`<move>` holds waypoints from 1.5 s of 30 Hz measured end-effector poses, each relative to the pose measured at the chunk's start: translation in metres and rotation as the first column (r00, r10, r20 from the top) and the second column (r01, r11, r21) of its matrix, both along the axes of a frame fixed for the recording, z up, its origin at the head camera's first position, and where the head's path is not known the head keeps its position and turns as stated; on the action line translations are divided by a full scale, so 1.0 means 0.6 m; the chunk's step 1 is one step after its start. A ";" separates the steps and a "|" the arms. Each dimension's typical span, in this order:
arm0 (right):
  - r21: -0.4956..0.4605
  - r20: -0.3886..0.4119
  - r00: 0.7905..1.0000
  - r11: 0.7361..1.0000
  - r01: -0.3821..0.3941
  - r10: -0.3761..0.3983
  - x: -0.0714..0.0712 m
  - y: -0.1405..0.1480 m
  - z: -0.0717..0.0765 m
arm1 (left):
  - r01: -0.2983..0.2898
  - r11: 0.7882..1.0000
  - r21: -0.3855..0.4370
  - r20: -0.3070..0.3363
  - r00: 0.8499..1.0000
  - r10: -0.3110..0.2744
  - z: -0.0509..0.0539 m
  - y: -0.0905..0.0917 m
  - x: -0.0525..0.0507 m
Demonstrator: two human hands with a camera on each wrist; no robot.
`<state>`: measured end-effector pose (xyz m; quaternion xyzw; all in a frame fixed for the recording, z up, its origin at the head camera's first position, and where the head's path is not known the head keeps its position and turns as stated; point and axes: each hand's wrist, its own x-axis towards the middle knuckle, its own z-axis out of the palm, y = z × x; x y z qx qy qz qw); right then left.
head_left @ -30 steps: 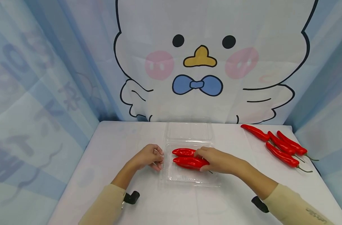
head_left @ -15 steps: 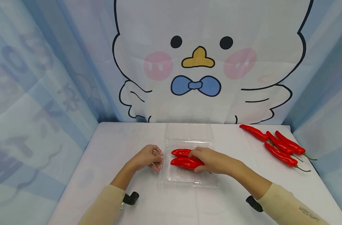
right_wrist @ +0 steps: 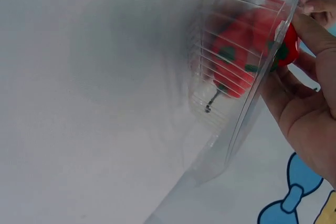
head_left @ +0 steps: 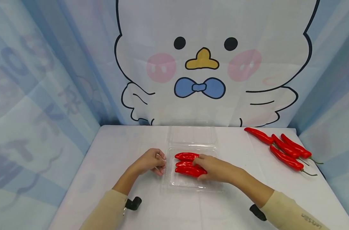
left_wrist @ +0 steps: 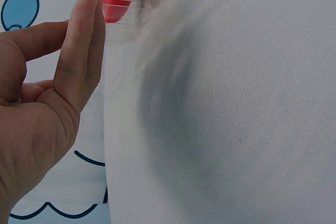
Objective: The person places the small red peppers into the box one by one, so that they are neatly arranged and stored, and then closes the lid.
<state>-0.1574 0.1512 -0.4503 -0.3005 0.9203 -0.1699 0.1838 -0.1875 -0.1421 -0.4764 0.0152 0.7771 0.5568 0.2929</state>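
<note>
A clear plastic clamshell box (head_left: 174,183) lies with its lid (head_left: 191,134) folded back. Three red chili peppers lie in or over its base: a rear one (head_left: 186,156), a middle one (head_left: 183,164) and a front one (head_left: 190,171). My right hand (head_left: 213,166) grips the front chili pepper by its stem end, thumb on the near side. In the right wrist view that pepper (right_wrist: 287,50) shows above the rim. Beside the box's left edge, my left hand (head_left: 151,161) has its fingers at the wall; in the left wrist view, rather straight fingertips touch it.
Several more red chili peppers (head_left: 286,158) lie in a loose group at the table's far right. The white tabletop (head_left: 128,137) meets a printed curtain (head_left: 200,108) behind, and other curtains hang at both sides.
My right hand has shifted left and then toward the near side with the front chili pepper, uncovering the middle one. The left hand stays at the box's left edge.
</note>
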 end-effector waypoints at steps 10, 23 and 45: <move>0.050 -0.034 0.999 0.998 0.026 -0.025 0.005 -0.011 -0.011 | 0.008 1.000 0.003 -0.003 1.000 -0.008 -0.002 0.000 0.002; 0.077 -0.164 0.986 0.997 0.023 -0.010 0.016 -0.012 -0.026 | 0.011 1.000 -0.014 -0.004 1.000 -0.011 -0.003 -0.002 -0.002; 0.036 -0.201 0.979 0.998 0.050 -0.042 0.021 -0.013 -0.043 | 0.019 1.000 0.003 -0.013 1.000 -0.019 -0.005 -0.003 -0.001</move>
